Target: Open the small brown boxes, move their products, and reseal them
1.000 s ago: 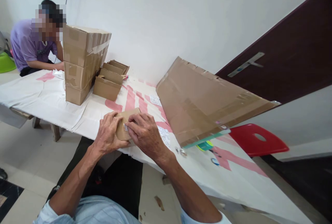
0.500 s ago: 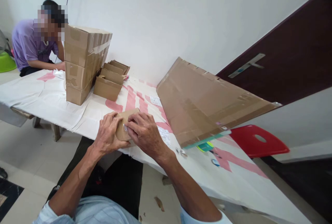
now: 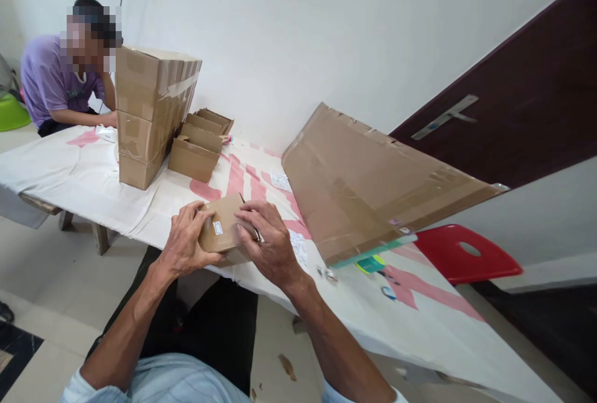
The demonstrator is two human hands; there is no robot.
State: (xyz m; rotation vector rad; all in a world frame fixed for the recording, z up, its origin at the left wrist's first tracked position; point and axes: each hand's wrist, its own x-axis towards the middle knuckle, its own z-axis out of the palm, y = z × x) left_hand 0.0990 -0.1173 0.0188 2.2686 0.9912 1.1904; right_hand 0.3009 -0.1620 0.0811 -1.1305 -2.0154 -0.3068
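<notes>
A small brown cardboard box (image 3: pixel 227 211) is between my hands at the table's near edge. A little white label with a blue border (image 3: pixel 217 227) lies on its upper face. My left hand (image 3: pixel 189 238) grips the box's left side, thumb on the upper face and fingers around the edge. On the opposite side, my right hand (image 3: pixel 268 238) has its fingers and thumb pressed against the box's right end. Something small and pale shows by the right thumb, too small to make out. The underside of the box is hidden.
Stacked taped cartons (image 3: pixel 137 117) stand at the left, beside open cardboard boxes (image 3: pixel 196 157). A large cardboard sheet (image 3: pixel 359 185) leans to the right, near a green tape roll (image 3: pixel 370 264) and a red stool (image 3: pixel 466 254). Another person (image 3: pixel 51 79) sits at the far left.
My right hand has moved off the label to the box's right end, so the label now shows fully. The box has turned slightly, and my left hand has shifted a little left.
</notes>
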